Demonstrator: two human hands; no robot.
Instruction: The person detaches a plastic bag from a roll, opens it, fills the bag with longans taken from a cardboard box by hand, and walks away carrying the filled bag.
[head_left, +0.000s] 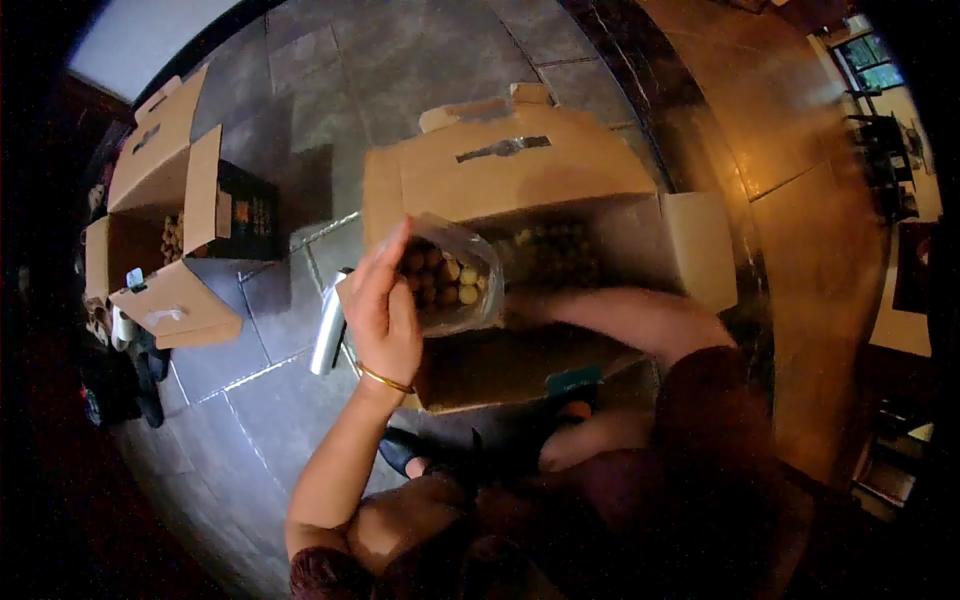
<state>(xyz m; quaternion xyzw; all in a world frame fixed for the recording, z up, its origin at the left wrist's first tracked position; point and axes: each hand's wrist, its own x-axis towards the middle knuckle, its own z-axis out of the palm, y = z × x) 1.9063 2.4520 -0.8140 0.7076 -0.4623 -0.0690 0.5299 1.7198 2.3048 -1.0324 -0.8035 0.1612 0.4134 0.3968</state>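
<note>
A clear plastic bag (495, 290) stands mouth upward at the open cardboard box (500, 190) in front of me. Round brown nuts (430, 280), a few of them pale, fill it. My left hand (378, 300), with a gold bangle at the wrist, holds the bag's left side, fingers long and close together against it. My right hand (515, 308) reaches into the box at the bag's right side. Its fingers are blurred and lost in shadow. More round things (555, 252) lie dimly inside the box, too dark to make out well.
A second open cardboard box (155, 190) with nuts (172, 238) inside stands on the tiles at the left. A silvery cylinder (330, 325) lies beside the near box. Shoes (150, 375) sit along the left edge. My own foot (400, 452) is close to the box's near side.
</note>
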